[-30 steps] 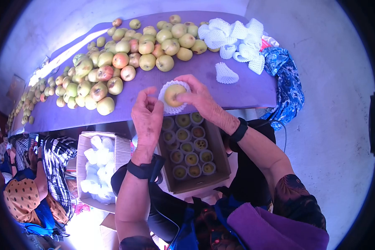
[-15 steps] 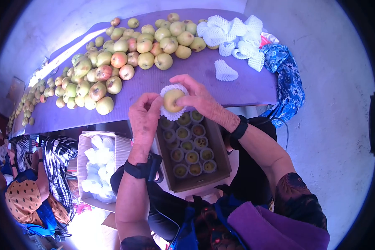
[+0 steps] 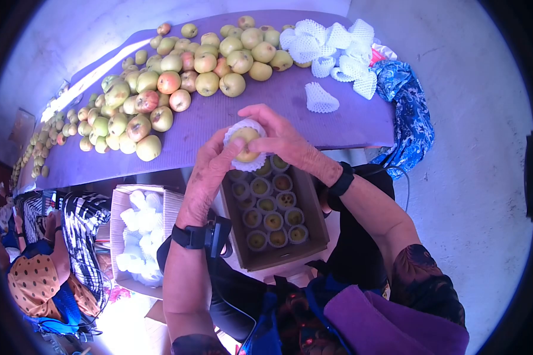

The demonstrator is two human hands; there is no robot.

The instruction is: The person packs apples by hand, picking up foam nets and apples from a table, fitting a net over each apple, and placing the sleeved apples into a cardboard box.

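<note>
A yellow-green apple [image 3: 246, 142] in a white foam net [image 3: 243, 125] is held between my two hands, over the far end of a cardboard box. My left hand [image 3: 212, 158] grips it from the left, thumb lying on the apple. From the right, my right hand [image 3: 281, 140] closes round the net, its thumb also on the fruit. Below, the cardboard box [image 3: 320, 234] holds rows of apples in foam nets, such as one net-wrapped apple [image 3: 273, 222]. My hands cover part of its far rows.
Many loose apples [image 3: 170, 82] lie along the purple-covered table [image 3: 201, 124]. Foam nets [image 3: 337, 44] are heaped at its right end, near blue patterned cloth [image 3: 405, 112]. Another carton [image 3: 119, 225] with foam nets stands at left, beside another person in spotted clothing [image 3: 35, 278].
My left hand has moved right and up onto the apple, its thumb now laid over the fruit. The right hand stays nearly in place.
</note>
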